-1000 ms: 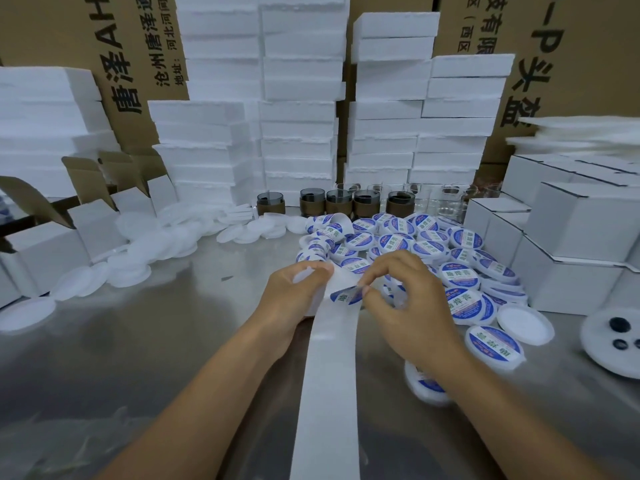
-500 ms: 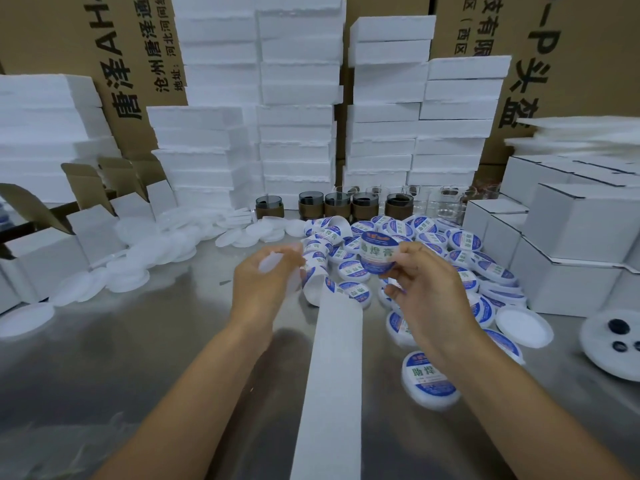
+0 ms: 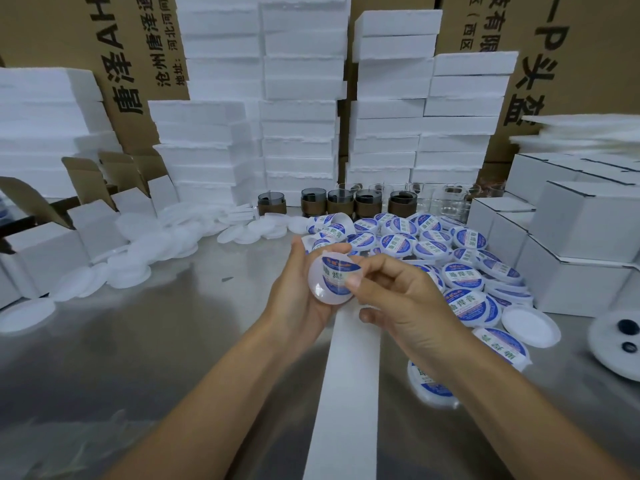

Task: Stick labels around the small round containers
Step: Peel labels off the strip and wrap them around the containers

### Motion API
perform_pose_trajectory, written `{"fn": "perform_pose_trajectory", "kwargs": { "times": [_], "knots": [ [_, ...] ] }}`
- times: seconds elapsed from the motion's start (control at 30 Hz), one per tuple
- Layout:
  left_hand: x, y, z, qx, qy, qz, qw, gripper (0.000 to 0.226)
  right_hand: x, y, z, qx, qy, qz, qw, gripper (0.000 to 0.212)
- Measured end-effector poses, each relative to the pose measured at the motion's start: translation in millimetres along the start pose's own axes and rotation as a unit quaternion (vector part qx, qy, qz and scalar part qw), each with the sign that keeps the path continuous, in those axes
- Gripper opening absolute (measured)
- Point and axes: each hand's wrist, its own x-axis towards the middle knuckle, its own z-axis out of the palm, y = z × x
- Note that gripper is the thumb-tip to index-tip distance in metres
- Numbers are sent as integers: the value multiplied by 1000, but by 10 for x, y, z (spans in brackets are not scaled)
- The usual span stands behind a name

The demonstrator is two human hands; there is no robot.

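Brown cartons (image 3: pixel 138 64) w/ black print fill the top of the frame, edge to edge. In front of them, stacks of white foam slabs (image 3: pixel 301 98) run from upper left to upper right. Below, a shiny metal table (image 3: pixel 138 341) takes the lower two-thirds & reflects the light. White boxes (image 3: pixel 588 230) are stacked at the right edge, w/ open-flap boxes (image 3: pixel 45 251) at the left. A white backing strip (image 3: pixel 349 393) runs from bottom ctr up to the hands. Right of ctr lies a heap of labelled containers (image 3: pixel 433 244), blue & white. Left of ctr are scattered plain lids (image 3: pixel 145 251). Dark cups (image 3: pixel 341 202) stand in a row at the foam's foot, clear glasses (image 3: pixel 450 202) just beside. At ctr frame, above the table, the left hand (image 3: pixel 294 306) curls round one small round container (image 3: pixel 320 296), tilted. The right hand (image 3: pixel 408 303) pinches thumb & forefinger on the label (image 3: pixel 337 275), which lies against that container.
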Motion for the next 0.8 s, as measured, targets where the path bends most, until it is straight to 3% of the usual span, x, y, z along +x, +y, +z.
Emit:
{"fn": "perform_pose_trajectory", "kwargs": {
  "times": [0.27, 0.8],
  "knots": [
    [41, -49, -13, 23, 13, -4, 1000, 78, 14, 47, 2, -64, 28, 25, 997, 11],
    [51, -71, -8, 46, -3, 2, 999, 77, 40, 69, -26, -69, 124, 67, 988, 9]
  ]
}}
